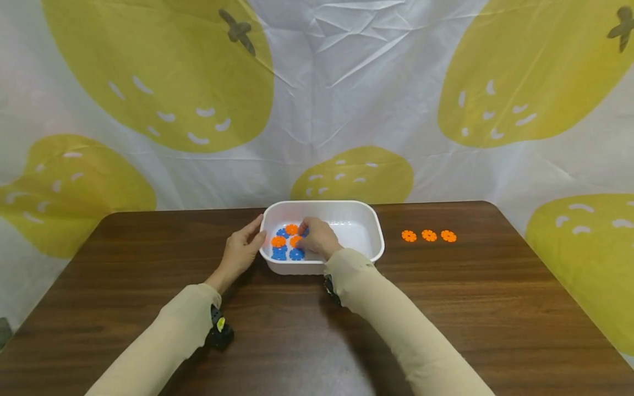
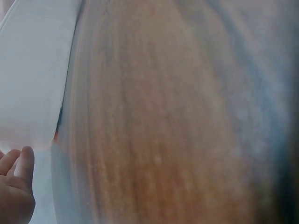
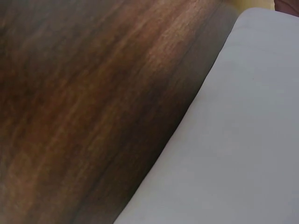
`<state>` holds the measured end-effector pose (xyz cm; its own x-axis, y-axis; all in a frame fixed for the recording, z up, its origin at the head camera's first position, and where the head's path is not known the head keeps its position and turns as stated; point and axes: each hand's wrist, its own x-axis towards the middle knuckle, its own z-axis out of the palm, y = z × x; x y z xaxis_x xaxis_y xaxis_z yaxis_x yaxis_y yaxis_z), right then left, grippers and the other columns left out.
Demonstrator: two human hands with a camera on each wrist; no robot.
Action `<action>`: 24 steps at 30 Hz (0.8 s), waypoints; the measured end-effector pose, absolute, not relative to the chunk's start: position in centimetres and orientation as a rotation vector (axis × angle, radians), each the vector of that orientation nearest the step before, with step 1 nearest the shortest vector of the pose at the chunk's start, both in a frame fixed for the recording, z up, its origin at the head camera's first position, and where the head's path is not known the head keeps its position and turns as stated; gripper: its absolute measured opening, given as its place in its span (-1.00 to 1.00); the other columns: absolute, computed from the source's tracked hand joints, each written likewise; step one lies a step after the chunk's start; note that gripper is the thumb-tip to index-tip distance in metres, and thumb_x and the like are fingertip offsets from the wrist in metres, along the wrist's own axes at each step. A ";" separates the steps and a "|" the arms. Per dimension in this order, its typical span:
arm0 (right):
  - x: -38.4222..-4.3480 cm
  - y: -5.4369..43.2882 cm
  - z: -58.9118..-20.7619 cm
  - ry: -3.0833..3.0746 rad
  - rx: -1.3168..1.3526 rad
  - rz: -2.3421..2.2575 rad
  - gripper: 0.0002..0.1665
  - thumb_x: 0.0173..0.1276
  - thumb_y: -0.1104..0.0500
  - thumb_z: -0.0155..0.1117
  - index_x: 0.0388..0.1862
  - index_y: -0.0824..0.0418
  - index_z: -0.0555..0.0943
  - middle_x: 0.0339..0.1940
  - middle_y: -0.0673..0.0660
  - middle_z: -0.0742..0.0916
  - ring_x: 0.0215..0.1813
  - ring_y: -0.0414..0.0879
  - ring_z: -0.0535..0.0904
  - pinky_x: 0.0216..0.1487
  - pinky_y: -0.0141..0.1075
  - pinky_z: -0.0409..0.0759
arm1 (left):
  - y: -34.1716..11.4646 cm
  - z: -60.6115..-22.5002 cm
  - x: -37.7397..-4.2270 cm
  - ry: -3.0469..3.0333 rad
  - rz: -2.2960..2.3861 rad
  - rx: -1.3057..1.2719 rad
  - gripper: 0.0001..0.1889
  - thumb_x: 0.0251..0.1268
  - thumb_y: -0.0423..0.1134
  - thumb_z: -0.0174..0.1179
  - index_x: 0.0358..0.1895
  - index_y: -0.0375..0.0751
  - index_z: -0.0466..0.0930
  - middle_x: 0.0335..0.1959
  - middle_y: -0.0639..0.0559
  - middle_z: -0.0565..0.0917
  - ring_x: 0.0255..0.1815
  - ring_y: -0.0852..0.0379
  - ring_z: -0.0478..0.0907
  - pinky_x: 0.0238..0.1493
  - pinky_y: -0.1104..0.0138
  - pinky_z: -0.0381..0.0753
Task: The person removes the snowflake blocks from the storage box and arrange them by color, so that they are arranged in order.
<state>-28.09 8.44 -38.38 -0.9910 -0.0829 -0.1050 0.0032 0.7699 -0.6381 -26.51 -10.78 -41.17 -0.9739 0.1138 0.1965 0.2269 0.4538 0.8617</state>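
Observation:
A white plastic tub (image 1: 354, 206) stands near the table's back edge. In its left half lie several flat, notched flower-shaped discs, among them a blue disc (image 1: 296, 254) and an orange disc (image 1: 278, 241). My left hand (image 1: 239, 252) rests against the tub's left end, fingers fairly straight along the outside and thumb at the rim. In the left wrist view, its fingertips (image 2: 27, 156) are right at the white wall. Inside the tub, my right hand (image 1: 319, 237) reaches down with bent fingers among blue and orange discs; I cannot tell whether it pinches one.
Three orange discs (image 1: 428, 235) lie in a row on the brown wooden table (image 1: 446, 286), right of the tub. Behind the table hangs a white cloth (image 1: 322, 110) with large yellow fruit prints. The right wrist view shows the tub's outer wall (image 3: 233, 130) and the tabletop.

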 end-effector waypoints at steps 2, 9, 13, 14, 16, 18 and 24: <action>-28.1 8.4 -38.4 2.843 -0.078 -0.993 -0.70 0.03 0.22 0.46 -0.25 0.24 0.59 -0.25 0.13 0.66 -0.22 0.01 0.49 -0.15 -0.25 0.41 | -10.8 -41.2 -26.5 -2.589 -1.559 -0.308 -0.50 0.39 -0.21 0.04 0.37 -0.20 0.29 0.32 -0.15 0.38 0.33 -0.08 0.34 0.31 0.11 0.32; -28.2 8.5 -38.4 2.861 -0.091 -0.960 -0.74 0.05 0.22 0.44 -0.29 0.26 0.59 -0.24 0.14 0.66 -0.21 0.01 0.50 -0.11 -0.24 0.45 | -10.8 -41.2 -26.6 -2.588 -1.555 -0.306 -0.49 0.38 -0.21 0.05 0.37 -0.20 0.29 0.32 -0.15 0.39 0.33 -0.07 0.34 0.33 0.12 0.30; -28.1 8.5 -38.4 2.860 -0.079 -0.951 -0.74 0.06 0.22 0.43 -0.31 0.27 0.56 -0.27 0.15 0.65 -0.22 0.01 0.49 -0.12 -0.25 0.44 | -10.8 -41.2 -26.6 -2.584 -1.550 -0.300 -0.50 0.37 -0.21 0.06 0.36 -0.19 0.31 0.31 -0.14 0.40 0.32 -0.06 0.35 0.34 0.13 0.29; -28.1 8.4 -38.4 2.853 -0.073 -0.955 -0.74 0.07 0.22 0.42 -0.30 0.28 0.55 -0.28 0.15 0.64 -0.22 0.01 0.48 -0.12 -0.25 0.44 | -10.8 -41.2 -26.6 -2.584 -1.551 -0.301 -0.50 0.38 -0.21 0.06 0.36 -0.19 0.31 0.31 -0.14 0.40 0.32 -0.06 0.35 0.34 0.13 0.29; -28.1 8.4 -38.3 2.839 -0.057 -0.968 -0.74 0.09 0.23 0.41 -0.28 0.29 0.54 -0.29 0.15 0.63 -0.22 0.02 0.47 -0.11 -0.25 0.43 | -10.8 -41.2 -26.7 -2.583 -1.551 -0.299 -0.50 0.37 -0.21 0.06 0.35 -0.19 0.31 0.30 -0.14 0.41 0.31 -0.06 0.36 0.33 0.13 0.30; -28.1 8.4 -38.4 2.828 -0.039 -0.986 -0.74 0.09 0.24 0.40 -0.27 0.29 0.54 -0.29 0.15 0.62 -0.22 0.02 0.47 -0.10 -0.25 0.43 | -10.7 -41.2 -26.6 -2.583 -1.558 -0.299 -0.50 0.38 -0.22 0.06 0.36 -0.19 0.31 0.31 -0.15 0.41 0.31 -0.06 0.37 0.31 0.13 0.32; -28.0 8.4 -38.4 2.825 -0.009 -1.026 -0.77 0.07 0.28 0.39 -0.30 0.28 0.54 -0.30 0.14 0.63 -0.23 0.00 0.47 -0.12 -0.26 0.42 | -10.8 -41.2 -26.5 -2.583 -1.567 -0.298 -0.50 0.38 -0.22 0.06 0.36 -0.20 0.30 0.31 -0.15 0.40 0.31 -0.07 0.36 0.31 0.13 0.32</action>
